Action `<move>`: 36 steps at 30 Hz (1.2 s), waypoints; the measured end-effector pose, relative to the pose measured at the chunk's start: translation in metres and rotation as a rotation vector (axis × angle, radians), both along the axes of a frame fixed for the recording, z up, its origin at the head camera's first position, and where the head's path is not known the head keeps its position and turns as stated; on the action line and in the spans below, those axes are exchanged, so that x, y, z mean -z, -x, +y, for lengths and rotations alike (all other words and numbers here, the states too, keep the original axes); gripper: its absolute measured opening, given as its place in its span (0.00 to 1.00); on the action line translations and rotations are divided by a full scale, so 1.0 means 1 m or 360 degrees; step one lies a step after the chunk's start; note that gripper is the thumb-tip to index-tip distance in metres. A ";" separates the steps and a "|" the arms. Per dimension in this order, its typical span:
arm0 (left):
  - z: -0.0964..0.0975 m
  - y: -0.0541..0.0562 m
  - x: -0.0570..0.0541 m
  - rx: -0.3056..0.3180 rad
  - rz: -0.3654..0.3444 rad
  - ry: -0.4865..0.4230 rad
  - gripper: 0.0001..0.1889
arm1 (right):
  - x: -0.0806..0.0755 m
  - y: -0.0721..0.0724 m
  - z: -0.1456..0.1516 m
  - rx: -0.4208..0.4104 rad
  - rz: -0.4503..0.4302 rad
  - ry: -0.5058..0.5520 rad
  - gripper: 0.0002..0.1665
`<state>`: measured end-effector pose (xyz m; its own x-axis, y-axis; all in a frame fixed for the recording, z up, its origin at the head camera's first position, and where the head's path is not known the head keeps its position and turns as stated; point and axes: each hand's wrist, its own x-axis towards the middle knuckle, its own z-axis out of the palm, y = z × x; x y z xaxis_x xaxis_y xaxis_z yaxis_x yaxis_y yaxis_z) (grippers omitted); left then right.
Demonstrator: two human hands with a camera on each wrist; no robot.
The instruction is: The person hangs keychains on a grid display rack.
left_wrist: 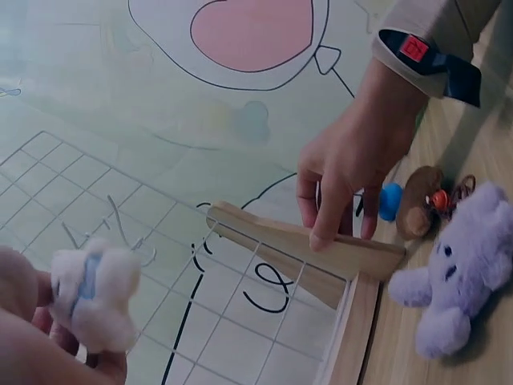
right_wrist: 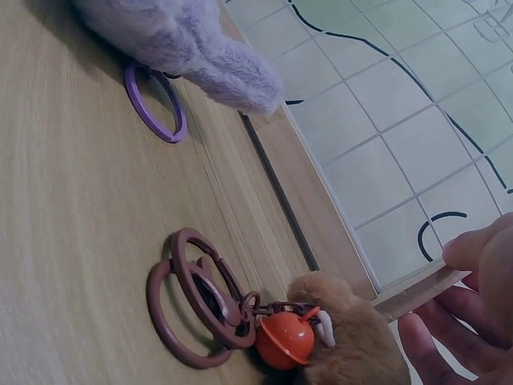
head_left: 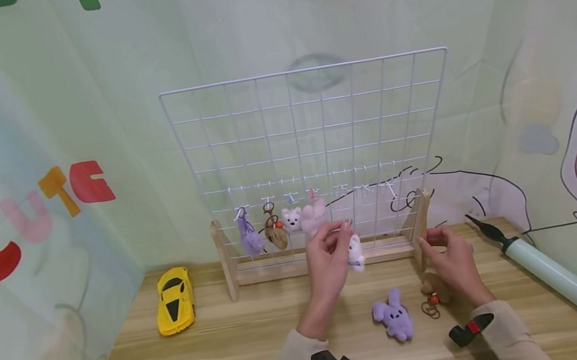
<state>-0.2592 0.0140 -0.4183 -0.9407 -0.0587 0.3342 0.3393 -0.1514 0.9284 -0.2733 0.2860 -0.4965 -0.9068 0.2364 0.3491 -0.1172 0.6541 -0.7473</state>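
My left hand (head_left: 328, 263) pinches a small white plush charm (head_left: 355, 254) in front of the wire grid rack (head_left: 301, 70). In the left wrist view the white plush (left_wrist: 116, 281) shows a light blue band. My right hand (head_left: 452, 262) grips the right wooden upright (head_left: 422, 214) of the rack's stand, thumb and fingers on either side. On the rack's hooks hang a purple plush (head_left: 250, 237), a brown one (head_left: 276, 236), a white one (head_left: 292, 220) and a pink one (head_left: 312, 214), the pink partly behind my left hand.
A purple rabbit plush (head_left: 396, 315) and a brown plush (head_left: 436, 287) with an orange-red bell (right_wrist: 285, 340) and brown rings (right_wrist: 188, 301) lie on the table before the rack. At left stands a yellow toy car (head_left: 175, 301); at right lies a hand pump (head_left: 549, 273).
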 end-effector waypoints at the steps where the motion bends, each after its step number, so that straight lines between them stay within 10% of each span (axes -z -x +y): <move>1: 0.002 0.000 -0.001 0.0009 0.0006 -0.0025 0.10 | 0.000 0.000 0.000 0.0001 0.0005 0.0001 0.20; 36: 0.021 0.015 -0.031 -0.0199 0.0134 -0.0074 0.11 | 0.002 0.001 0.002 -0.0015 0.0028 0.0008 0.19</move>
